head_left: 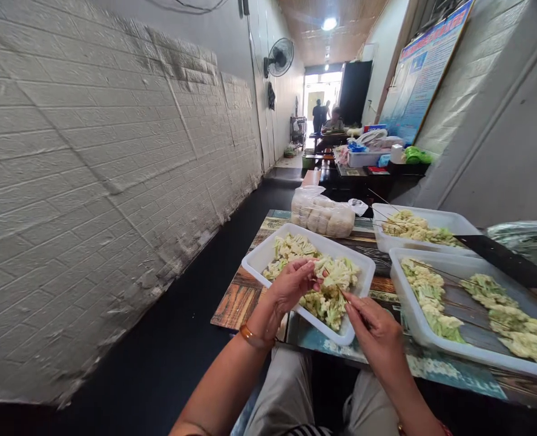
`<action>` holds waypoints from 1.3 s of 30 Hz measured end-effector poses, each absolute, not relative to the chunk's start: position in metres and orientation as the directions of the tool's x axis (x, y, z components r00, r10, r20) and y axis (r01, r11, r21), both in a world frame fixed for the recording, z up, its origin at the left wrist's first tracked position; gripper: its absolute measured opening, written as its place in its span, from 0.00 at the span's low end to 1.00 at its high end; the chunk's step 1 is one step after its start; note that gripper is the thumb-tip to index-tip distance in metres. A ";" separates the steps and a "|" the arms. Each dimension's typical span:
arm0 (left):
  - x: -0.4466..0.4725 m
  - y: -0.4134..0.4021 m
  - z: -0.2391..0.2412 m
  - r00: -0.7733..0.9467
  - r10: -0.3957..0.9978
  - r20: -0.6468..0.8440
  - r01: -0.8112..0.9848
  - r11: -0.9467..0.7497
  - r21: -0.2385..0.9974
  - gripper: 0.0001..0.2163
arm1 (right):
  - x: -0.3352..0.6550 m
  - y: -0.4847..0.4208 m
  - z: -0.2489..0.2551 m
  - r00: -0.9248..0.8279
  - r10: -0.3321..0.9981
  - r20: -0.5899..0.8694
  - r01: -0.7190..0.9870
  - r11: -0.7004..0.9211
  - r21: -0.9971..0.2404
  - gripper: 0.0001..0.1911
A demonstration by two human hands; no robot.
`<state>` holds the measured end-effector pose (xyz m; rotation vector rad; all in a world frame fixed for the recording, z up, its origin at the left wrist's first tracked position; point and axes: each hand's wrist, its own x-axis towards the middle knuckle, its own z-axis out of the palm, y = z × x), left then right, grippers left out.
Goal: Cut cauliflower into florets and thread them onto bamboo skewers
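Note:
My left hand [292,283] pinches a cauliflower floret [332,270] above a white tray [255,257] of loose florets. My right hand [373,330] is closed on a thin bamboo skewer [342,293], its tip pointing at that floret. Both hands hover over the near right part of the tray. A gold bangle [254,338] circles my left wrist.
To the right, a white tray [407,315] holds skewered cauliflower, and another tray [450,219] stands behind it. A plastic bag of pale pieces [323,217] lies at the table's far end. A brick wall runs along the left. People stand far down the corridor.

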<state>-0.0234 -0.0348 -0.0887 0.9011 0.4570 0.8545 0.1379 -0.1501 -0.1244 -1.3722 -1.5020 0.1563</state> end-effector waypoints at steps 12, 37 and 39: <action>-0.024 -0.032 -0.090 0.567 0.824 -0.016 -0.444 0.321 0.837 0.15 | 0.134 -0.148 -0.129 0.185 0.808 0.559 0.631 0.338 -0.698 0.17; -0.022 -0.039 -0.088 0.526 0.849 -0.041 -0.377 0.276 0.884 0.15 | 0.134 -0.146 -0.129 0.158 0.767 0.622 0.663 0.384 -0.642 0.16; -0.023 -0.041 -0.090 0.528 0.849 -0.004 -0.382 0.242 0.892 0.15 | 0.133 -0.147 -0.130 0.164 0.769 0.618 0.657 0.382 -0.650 0.15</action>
